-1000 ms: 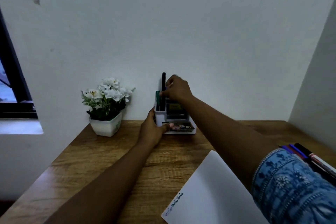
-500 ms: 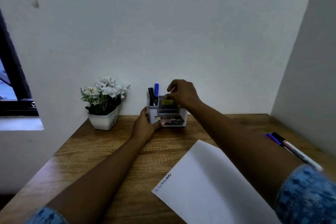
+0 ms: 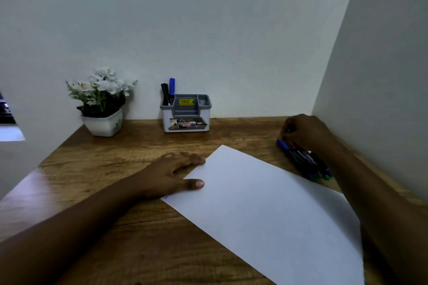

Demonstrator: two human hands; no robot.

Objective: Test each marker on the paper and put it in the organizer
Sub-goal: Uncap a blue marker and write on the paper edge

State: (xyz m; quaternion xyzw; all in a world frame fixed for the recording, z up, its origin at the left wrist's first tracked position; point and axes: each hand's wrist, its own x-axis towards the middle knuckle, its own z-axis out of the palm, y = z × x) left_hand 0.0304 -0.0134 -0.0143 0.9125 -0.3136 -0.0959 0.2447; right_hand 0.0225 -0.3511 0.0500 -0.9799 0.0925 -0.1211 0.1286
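Observation:
The white paper (image 3: 266, 206) lies slanted on the wooden desk. My left hand (image 3: 171, 176) rests flat at its left edge, fingers apart, thumb on the sheet. A white and grey organizer (image 3: 186, 122) stands at the back wall; a black marker (image 3: 165, 92) and a blue marker (image 3: 172, 85) stand in its left compartment. To the right lies a pile of dark markers (image 3: 305, 162) with coloured ends. My right hand (image 3: 305, 132) is curled down over the pile's far end, fingers closed on a marker. A blue cap shows just below the fingers.
A white pot of white flowers (image 3: 102, 104) stands at the back left of the desk (image 3: 115, 169). A side wall runs close along the right, just beyond the marker pile. A window edge shows at the far left.
Both hands have left the organizer. My left hand came back to the paper's edge and my right hand swung right onto the marker pile. The view has pulled back.

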